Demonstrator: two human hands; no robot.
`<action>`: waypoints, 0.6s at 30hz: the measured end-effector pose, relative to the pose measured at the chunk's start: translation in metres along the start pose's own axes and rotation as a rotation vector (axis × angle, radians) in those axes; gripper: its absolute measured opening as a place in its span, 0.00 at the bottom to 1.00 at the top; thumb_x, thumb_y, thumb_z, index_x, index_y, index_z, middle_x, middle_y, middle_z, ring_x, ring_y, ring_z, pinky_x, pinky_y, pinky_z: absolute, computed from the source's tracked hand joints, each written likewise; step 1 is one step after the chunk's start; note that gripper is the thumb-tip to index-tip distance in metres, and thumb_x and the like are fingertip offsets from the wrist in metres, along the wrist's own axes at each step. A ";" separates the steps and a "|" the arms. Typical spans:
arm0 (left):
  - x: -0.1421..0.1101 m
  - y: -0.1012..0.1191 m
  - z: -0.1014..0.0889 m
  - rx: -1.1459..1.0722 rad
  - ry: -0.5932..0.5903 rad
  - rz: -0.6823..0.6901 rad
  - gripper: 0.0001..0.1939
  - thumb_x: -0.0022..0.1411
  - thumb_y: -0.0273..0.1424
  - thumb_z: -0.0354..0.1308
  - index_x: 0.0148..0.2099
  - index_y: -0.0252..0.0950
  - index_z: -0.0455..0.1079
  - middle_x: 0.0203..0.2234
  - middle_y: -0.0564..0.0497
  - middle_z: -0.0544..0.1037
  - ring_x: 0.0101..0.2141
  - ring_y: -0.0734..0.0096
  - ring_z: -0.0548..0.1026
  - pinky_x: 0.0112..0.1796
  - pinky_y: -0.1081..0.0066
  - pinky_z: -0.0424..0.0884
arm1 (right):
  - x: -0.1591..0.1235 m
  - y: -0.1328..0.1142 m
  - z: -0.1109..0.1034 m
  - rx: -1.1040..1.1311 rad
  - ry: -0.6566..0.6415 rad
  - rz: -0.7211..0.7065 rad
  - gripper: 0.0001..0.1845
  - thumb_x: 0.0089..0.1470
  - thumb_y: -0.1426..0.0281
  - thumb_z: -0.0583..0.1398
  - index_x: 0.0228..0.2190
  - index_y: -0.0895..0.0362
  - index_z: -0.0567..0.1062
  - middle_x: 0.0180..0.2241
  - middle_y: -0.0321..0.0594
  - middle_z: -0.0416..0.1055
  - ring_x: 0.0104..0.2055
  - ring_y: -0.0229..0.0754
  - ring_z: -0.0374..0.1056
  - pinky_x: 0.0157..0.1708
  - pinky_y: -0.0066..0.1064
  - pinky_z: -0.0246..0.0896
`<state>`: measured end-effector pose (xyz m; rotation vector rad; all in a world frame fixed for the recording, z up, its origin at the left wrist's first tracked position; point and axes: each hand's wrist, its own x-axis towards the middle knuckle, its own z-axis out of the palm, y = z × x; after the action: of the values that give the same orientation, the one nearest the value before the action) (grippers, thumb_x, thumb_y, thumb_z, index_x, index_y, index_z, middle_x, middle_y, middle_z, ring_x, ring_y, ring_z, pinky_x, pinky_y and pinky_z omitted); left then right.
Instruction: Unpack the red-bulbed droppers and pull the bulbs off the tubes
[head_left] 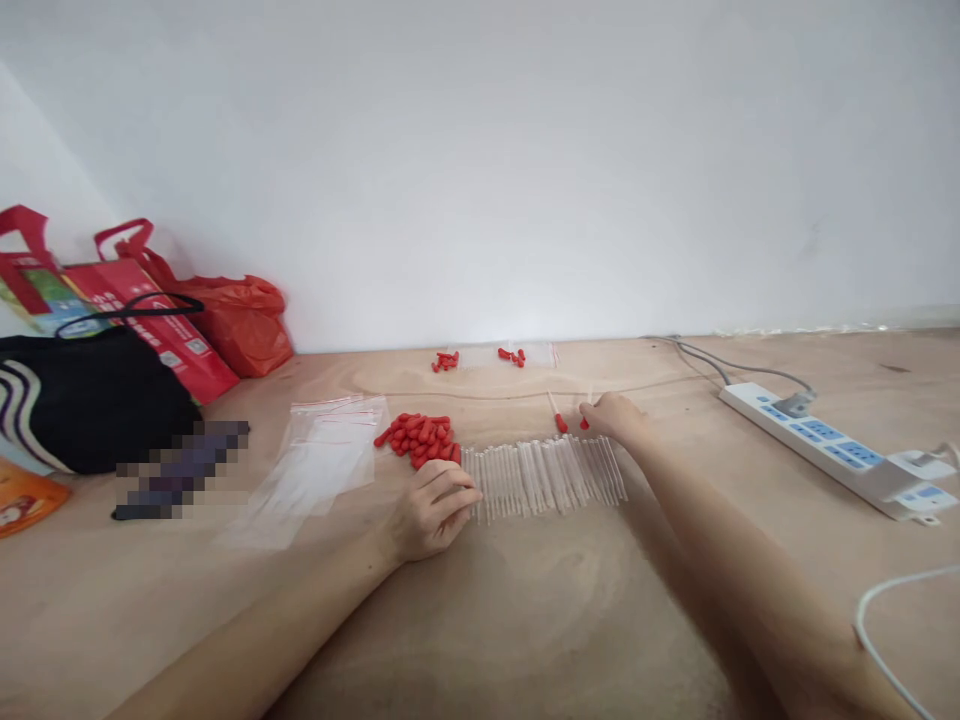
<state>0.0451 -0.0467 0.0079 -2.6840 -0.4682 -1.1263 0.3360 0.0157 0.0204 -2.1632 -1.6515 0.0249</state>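
Note:
Clear glass dropper tubes [536,475] lie side by side in a row on the wooden table. My left hand [436,510] is at the row's left end, fingers closed around the end tube, largely hidden by them. Just behind this hand is a pile of red rubber bulbs [420,435]. Beyond the row's right part, my right hand [615,412] pinches a dropper [585,424]; its red bulb points toward me and its tube away. To its left lies another dropper fitted with a red bulb [561,423], apart from the fingers.
Clear zip bags [322,450] lie left of the bulbs. Against the wall are bags with red-bulbed droppers [514,357]. A white power strip [817,435] with cables stands at right. Red bags [244,320] and a black bag [97,395] fill the left side.

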 end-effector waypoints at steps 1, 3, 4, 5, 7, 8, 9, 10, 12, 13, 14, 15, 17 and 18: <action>-0.001 0.000 0.000 0.011 -0.003 -0.001 0.10 0.52 0.20 0.51 0.37 0.36 0.65 0.29 0.49 0.72 0.34 0.69 0.67 0.36 0.67 0.67 | -0.004 -0.002 -0.004 0.013 -0.010 -0.020 0.15 0.45 0.66 0.53 0.14 0.58 0.68 0.15 0.42 0.67 0.20 0.41 0.64 0.22 0.29 0.51; -0.002 -0.001 0.001 0.038 -0.012 -0.017 0.10 0.53 0.20 0.51 0.38 0.36 0.65 0.30 0.49 0.71 0.34 0.69 0.67 0.37 0.67 0.67 | -0.020 -0.007 -0.012 0.049 -0.020 -0.096 0.13 0.49 0.65 0.50 0.20 0.57 0.69 0.21 0.40 0.70 0.24 0.39 0.65 0.24 0.28 0.51; -0.002 0.000 0.002 0.054 -0.015 -0.031 0.11 0.53 0.21 0.51 0.40 0.35 0.65 0.31 0.48 0.71 0.35 0.69 0.67 0.37 0.67 0.67 | -0.030 -0.010 -0.014 0.076 -0.014 -0.158 0.13 0.52 0.64 0.49 0.25 0.57 0.69 0.23 0.38 0.71 0.25 0.38 0.65 0.26 0.27 0.52; -0.003 0.000 0.002 0.072 -0.012 -0.045 0.12 0.54 0.21 0.51 0.41 0.35 0.65 0.32 0.48 0.71 0.36 0.69 0.67 0.38 0.67 0.67 | -0.042 -0.012 -0.014 0.130 0.018 -0.323 0.13 0.54 0.64 0.48 0.28 0.57 0.68 0.24 0.37 0.70 0.25 0.37 0.65 0.29 0.27 0.52; -0.003 0.002 0.003 0.114 -0.002 -0.071 0.14 0.54 0.22 0.52 0.45 0.34 0.63 0.36 0.46 0.71 0.39 0.67 0.67 0.41 0.65 0.66 | -0.067 -0.015 -0.010 0.148 0.130 -0.616 0.11 0.55 0.66 0.48 0.29 0.57 0.66 0.25 0.36 0.70 0.25 0.36 0.64 0.39 0.32 0.50; -0.002 0.003 0.003 0.136 0.002 -0.079 0.16 0.55 0.24 0.52 0.47 0.34 0.62 0.38 0.44 0.70 0.41 0.66 0.66 0.42 0.64 0.65 | -0.079 -0.017 -0.005 0.143 0.199 -0.715 0.11 0.56 0.67 0.48 0.28 0.57 0.66 0.26 0.36 0.70 0.26 0.36 0.64 0.42 0.34 0.47; -0.002 0.004 0.004 0.154 -0.001 -0.080 0.17 0.56 0.25 0.51 0.49 0.33 0.61 0.40 0.43 0.69 0.43 0.64 0.65 0.44 0.63 0.64 | -0.089 -0.018 -0.001 0.147 0.260 -0.786 0.10 0.56 0.68 0.48 0.27 0.57 0.66 0.26 0.36 0.70 0.26 0.35 0.64 0.42 0.35 0.46; -0.001 0.006 0.005 0.165 -0.011 -0.075 0.17 0.57 0.26 0.51 0.50 0.33 0.60 0.42 0.42 0.69 0.45 0.63 0.64 0.44 0.62 0.63 | -0.098 -0.020 0.005 0.161 0.310 -0.832 0.10 0.56 0.69 0.48 0.27 0.57 0.65 0.25 0.35 0.70 0.26 0.35 0.63 0.42 0.35 0.45; 0.001 0.009 0.006 0.170 -0.042 -0.055 0.16 0.58 0.28 0.49 0.50 0.33 0.61 0.42 0.43 0.70 0.45 0.63 0.64 0.45 0.61 0.61 | -0.111 -0.023 0.013 0.194 0.344 -0.935 0.09 0.56 0.70 0.49 0.27 0.57 0.66 0.23 0.34 0.69 0.24 0.33 0.61 0.40 0.34 0.44; 0.002 0.011 0.007 0.168 -0.055 -0.045 0.15 0.59 0.28 0.49 0.49 0.34 0.62 0.40 0.45 0.71 0.44 0.64 0.65 0.45 0.61 0.60 | -0.114 -0.026 0.016 0.209 0.349 -0.972 0.09 0.56 0.70 0.49 0.27 0.58 0.66 0.22 0.33 0.68 0.24 0.33 0.61 0.40 0.33 0.44; 0.002 0.013 0.008 0.165 -0.063 -0.037 0.13 0.59 0.28 0.49 0.47 0.35 0.63 0.38 0.47 0.73 0.42 0.65 0.66 0.44 0.61 0.60 | -0.117 -0.028 0.018 0.224 0.349 -1.005 0.09 0.56 0.70 0.50 0.27 0.58 0.66 0.21 0.33 0.68 0.24 0.33 0.60 0.39 0.33 0.44; 0.003 0.014 0.009 0.165 -0.064 -0.033 0.12 0.59 0.29 0.50 0.46 0.36 0.65 0.35 0.49 0.74 0.39 0.66 0.67 0.44 0.61 0.59 | -0.118 -0.031 0.019 0.239 0.351 -1.032 0.09 0.56 0.70 0.50 0.27 0.58 0.66 0.21 0.32 0.67 0.24 0.32 0.60 0.39 0.33 0.44; 0.004 0.017 0.009 0.171 -0.057 -0.030 0.08 0.58 0.29 0.51 0.42 0.37 0.67 0.29 0.52 0.75 0.34 0.69 0.68 0.43 0.62 0.58 | -0.120 -0.035 0.018 0.271 0.359 -1.068 0.08 0.55 0.70 0.51 0.27 0.58 0.67 0.20 0.32 0.67 0.24 0.32 0.59 0.38 0.32 0.44; 0.004 0.018 0.009 0.175 -0.059 -0.029 0.07 0.58 0.29 0.51 0.39 0.37 0.67 0.26 0.54 0.74 0.32 0.71 0.68 0.42 0.63 0.58 | -0.121 -0.036 0.017 0.284 0.365 -1.077 0.08 0.55 0.70 0.52 0.27 0.58 0.68 0.20 0.31 0.67 0.24 0.32 0.59 0.38 0.32 0.44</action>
<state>0.0604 -0.0603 0.0032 -2.5716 -0.5880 -0.9668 0.2624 -0.0829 -0.0115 -0.8147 -2.1718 -0.3887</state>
